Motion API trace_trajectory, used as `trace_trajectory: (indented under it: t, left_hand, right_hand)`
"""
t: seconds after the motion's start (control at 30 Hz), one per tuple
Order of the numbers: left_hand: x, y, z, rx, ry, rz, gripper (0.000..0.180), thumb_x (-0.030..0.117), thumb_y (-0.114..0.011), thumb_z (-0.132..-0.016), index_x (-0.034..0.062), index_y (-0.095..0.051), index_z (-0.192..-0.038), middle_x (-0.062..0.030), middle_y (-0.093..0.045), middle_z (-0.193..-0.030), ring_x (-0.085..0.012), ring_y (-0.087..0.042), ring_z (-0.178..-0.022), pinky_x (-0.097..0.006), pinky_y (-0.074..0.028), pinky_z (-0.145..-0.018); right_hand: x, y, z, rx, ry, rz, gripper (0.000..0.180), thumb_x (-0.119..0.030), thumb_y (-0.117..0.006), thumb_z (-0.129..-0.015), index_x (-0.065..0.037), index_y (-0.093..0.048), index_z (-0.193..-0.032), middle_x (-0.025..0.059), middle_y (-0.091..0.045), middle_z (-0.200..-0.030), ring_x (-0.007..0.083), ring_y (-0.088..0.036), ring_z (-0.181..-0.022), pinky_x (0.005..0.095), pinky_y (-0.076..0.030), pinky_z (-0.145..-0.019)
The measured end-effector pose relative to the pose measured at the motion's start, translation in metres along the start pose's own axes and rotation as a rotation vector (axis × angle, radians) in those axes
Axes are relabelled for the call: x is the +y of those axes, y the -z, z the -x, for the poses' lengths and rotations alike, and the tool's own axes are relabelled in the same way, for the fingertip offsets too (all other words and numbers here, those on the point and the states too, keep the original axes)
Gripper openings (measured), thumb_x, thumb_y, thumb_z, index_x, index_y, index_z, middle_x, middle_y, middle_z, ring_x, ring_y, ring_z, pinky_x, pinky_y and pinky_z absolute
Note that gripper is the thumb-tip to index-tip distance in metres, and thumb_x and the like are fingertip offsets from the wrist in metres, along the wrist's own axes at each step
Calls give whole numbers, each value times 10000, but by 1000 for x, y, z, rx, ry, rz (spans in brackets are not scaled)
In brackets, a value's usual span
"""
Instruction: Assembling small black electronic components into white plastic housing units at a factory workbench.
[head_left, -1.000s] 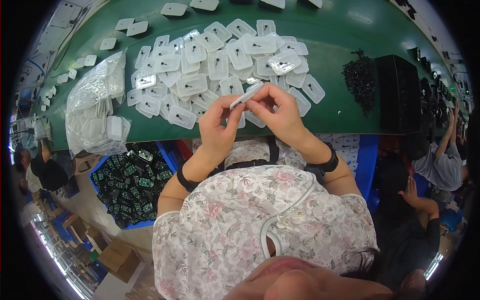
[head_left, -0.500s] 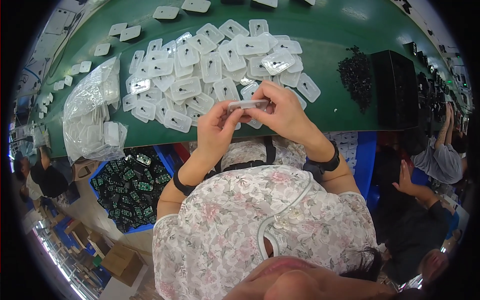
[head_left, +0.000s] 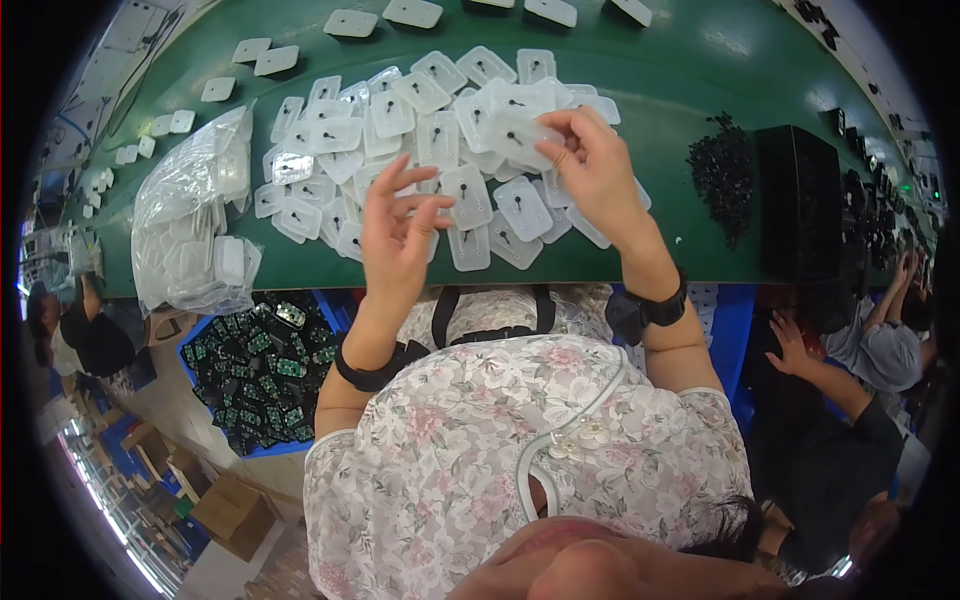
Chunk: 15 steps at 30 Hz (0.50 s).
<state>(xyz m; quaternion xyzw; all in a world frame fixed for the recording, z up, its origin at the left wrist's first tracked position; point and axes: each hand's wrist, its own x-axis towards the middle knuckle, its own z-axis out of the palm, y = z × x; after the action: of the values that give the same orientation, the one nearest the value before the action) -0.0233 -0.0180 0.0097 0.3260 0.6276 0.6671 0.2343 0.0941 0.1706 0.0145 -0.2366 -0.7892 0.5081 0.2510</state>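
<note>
Between its thumb and fingers my right hand (head_left: pixel 597 170) pinches one end of a translucent white plastic cover (head_left: pixel 512 142), raised over the pile. This cover is a rounded rectangle with a small black piece in its middle. My left hand (head_left: pixel 398 232) is open and holds nothing, fingers spread near the pile's front edge. Close to its fingertips lies another cover (head_left: pixel 465 196) of the same kind. Under and around both hands spreads a heap of such covers (head_left: pixel 392 114), many with a black piece in them, on the green table (head_left: pixel 640 75).
A clear plastic bag (head_left: pixel 185 215) of white covers sits at left. Rightward lie a heap of small black parts (head_left: pixel 720 180) and a black box (head_left: pixel 797 205). Below the table edge is a blue bin of circuit boards (head_left: pixel 262 372). Co-workers sit at right, one with a hand (head_left: pixel 792 348) showing.
My hands have parted. The right one moved up and right with a cover, now over the pile; the left let go and opened. The view has shifted slightly.
</note>
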Motion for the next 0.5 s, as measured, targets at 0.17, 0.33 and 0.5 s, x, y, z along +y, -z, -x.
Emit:
trace_trajectory:
  t: [0.17, 0.33, 0.5]
  left_hand:
    - [4, 60, -6, 311, -7, -198, 299, 47, -512, -885, -4, -472, -1177, -110, -570, -1050, -111, -606, -743, -190, -450, -543]
    - [-2, 152, 1, 692, -13, -624, 138, 86, -555, -864, 23, -603, -977, -46, -601, -872, -96, -559, -619, -232, -411, -511]
    - [-9, 215, 18, 877, -81, -1222, 103, 86, -579, -816, 59, -622, -906, -78, -581, -798, -206, -537, -633, -319, -433, -599]
  right_hand:
    - [19, -4, -31, 81, 112, 194, 210, -35, -664, -743, -23, -589, -939, 5, -467, -687, 87, -420, -603, 207, -385, -544]
    - [30, 0, -38, 73, 16, 215, 206, -40, -654, -761, -22, -574, -951, -7, -503, -731, 67, -437, -601, 205, -404, -546]
    - [23, -1, -39, 86, 47, 244, 211, -37, -644, -770, -13, -573, -967, 22, -535, -834, 64, -470, -609, 208, -420, -557]
